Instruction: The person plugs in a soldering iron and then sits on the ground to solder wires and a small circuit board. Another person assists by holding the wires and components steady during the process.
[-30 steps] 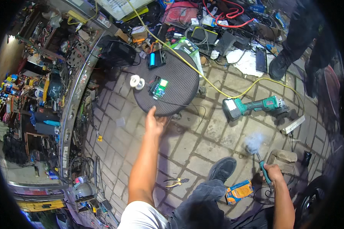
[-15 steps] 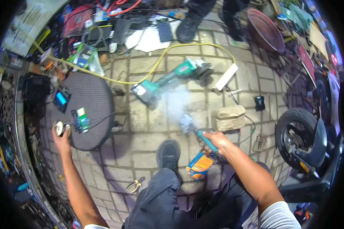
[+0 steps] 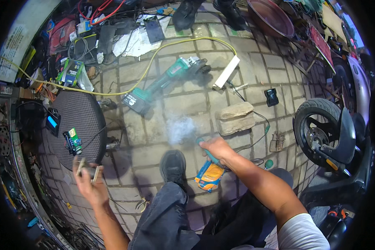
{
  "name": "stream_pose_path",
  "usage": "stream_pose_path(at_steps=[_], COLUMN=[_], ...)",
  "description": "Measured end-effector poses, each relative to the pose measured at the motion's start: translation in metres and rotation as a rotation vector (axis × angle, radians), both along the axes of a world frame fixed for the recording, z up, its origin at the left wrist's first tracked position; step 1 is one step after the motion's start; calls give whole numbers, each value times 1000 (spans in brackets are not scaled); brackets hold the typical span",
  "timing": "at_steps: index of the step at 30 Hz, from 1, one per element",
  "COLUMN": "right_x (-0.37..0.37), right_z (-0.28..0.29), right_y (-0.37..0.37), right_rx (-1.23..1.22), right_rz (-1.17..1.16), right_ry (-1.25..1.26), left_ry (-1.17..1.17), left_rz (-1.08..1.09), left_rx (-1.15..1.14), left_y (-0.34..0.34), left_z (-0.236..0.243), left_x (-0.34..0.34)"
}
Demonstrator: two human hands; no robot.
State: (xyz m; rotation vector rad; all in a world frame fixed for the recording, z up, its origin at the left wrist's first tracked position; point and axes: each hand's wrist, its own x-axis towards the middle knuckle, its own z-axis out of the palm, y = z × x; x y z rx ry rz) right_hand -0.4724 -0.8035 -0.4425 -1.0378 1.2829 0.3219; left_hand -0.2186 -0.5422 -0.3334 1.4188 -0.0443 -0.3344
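My left hand (image 3: 91,187) is closed around a small spool (image 3: 89,171), seemingly of solder wire, beside the near edge of a round grey stool (image 3: 89,112). On that stool lie a green circuit board (image 3: 74,141) with wires and a black holder with a blue cell (image 3: 52,121). My right hand (image 3: 218,150) grips the teal handle of a soldering iron (image 3: 211,156) above the paving. The iron's tip is hidden in a puff of pale smoke (image 3: 181,129). Under the right wrist is an orange and blue package (image 3: 210,177); a wooden block (image 3: 236,118) lies just beyond.
A green cordless angle grinder (image 3: 166,81) lies ahead, near a white power strip (image 3: 227,73) with a yellow cable (image 3: 152,58). Pliers (image 3: 142,204) rest by my left leg. A motorcycle wheel (image 3: 320,133) stands at right. Another person's shoes (image 3: 187,16) show at the top.
My left hand with the spool has moved toward me and to the right, off the stool's left side. The soldering iron has shifted left and slightly up; its smoke still drifts. The whole view has shifted.
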Motion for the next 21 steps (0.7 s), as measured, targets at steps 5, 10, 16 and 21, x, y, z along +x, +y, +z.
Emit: stream_pose_path(at_steps=[5,10,16,21], right_x=[-2,-19,-88,-134], right_z=[-10,15,103,154], right_y=[2,2,-4,4], right_rx=[-352,-208,-85,-164], right_rz=[277,239,55,-253], right_ry=[59,-5,-243,-462], left_ry=[179,187,257,324], left_rz=[-187,-302,-391,-524], left_rx=[-17,61,39,-27], left_y=[-35,-46,-70,-103], left_z=[-4,-12,-6,-7], left_x=[-40,-56,-69,-83])
